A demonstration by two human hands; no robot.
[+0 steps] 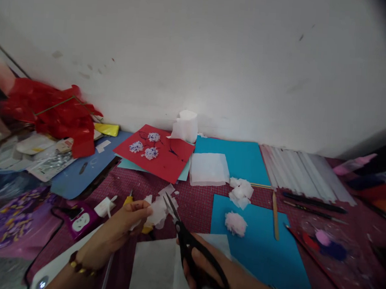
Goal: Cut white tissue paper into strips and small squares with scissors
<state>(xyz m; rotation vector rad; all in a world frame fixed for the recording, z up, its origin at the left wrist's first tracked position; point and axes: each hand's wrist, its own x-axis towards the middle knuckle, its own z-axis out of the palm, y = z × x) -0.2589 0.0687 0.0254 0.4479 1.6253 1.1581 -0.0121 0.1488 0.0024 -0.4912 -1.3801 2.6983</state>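
Between thumb and fingers, my left hand (130, 219) pinches a crinkled piece of white tissue paper (158, 209). My right hand (211, 262) grips black-handled scissors (186, 238), whose blades point up and left at the tissue's right edge. Whether the blades touch the tissue I cannot tell. Small tissue scraps lie just behind it. Below my hands are flat white tissue sheets (153, 269). To the right, a fluffy pale pink tissue ball (235, 223) rests on a blue sheet (264, 264), with a crumpled white tissue (241, 192) at its back edge.
A red card (165, 160) with several purple-speckled tufts lies behind my left hand, near a tissue roll (185, 125). Glue sticks (306, 172), a wooden stick (275, 216) and brushes are on the right. A red plastic bag (56, 108) and a purple device (78, 220) are left.
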